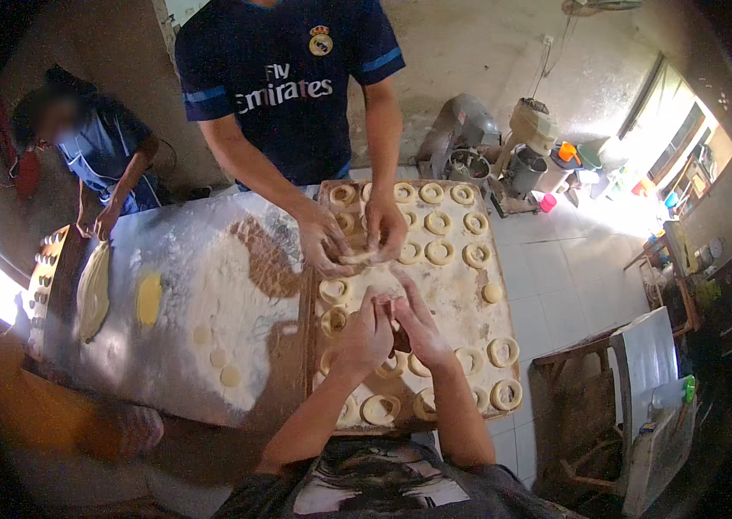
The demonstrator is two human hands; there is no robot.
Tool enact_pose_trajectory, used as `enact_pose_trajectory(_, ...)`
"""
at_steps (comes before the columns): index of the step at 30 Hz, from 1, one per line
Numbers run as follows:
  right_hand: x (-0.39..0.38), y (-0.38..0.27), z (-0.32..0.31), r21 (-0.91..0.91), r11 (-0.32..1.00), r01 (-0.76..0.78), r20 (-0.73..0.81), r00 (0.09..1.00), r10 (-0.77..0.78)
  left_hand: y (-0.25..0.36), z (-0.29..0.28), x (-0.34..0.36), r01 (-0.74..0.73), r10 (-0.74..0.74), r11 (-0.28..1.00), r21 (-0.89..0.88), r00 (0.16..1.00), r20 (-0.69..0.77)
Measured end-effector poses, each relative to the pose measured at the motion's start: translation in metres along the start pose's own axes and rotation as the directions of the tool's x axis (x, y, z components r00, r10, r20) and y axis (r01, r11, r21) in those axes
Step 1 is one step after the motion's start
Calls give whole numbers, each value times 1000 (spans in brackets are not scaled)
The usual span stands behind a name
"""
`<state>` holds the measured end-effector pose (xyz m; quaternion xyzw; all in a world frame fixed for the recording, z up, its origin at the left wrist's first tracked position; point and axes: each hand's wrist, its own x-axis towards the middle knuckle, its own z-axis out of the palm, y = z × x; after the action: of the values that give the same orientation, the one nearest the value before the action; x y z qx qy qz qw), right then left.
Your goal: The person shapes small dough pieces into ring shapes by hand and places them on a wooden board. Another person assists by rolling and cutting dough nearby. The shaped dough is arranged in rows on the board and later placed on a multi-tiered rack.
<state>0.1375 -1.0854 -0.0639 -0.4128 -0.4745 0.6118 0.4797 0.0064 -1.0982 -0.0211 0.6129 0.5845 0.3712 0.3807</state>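
Observation:
My left hand [369, 336] and my right hand [423, 333] meet above a floured wooden board [461, 303], their fingers curled in toward each other. What they hold, if anything, is hidden by the fingers and pale flour. Rings of raw dough lie around them, among them a dough ring [381, 409] close to my forearms and another dough ring [335, 322] left of my hands. Right across from me, a co-worker's hands [353, 238] pinch a piece of pale dough just beyond my fingertips. A small round dough piece [492, 293] sits near the board's right edge.
To the left stretches a floured metal table [158, 372] with a yellow slab [149, 298] and a long dough strip [94, 290], which another person handles. A wooden rack [591, 372] stands at the right. Buckets [526, 169] and a machine [470, 121] line the far wall.

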Motion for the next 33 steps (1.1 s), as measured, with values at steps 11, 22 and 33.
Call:
enact_pose_trajectory(11, 22, -19, -4, -89, 973, -213, -78, 975, 206, -20, 11, 36, -79, 81, 995, 66, 996, -32)
enact_pose_trajectory(22, 44, 47, -37, -957, 281, -75, -79, 997, -4, -71, 3, 48, -87, 46, 691, 717, 996, 76)
enact_pose_trajectory(33, 33, 32, 144, -856, 468, 221, 356, 908, 222, -150, -99, -50, 218, -90, 888, 406, 946, -311)
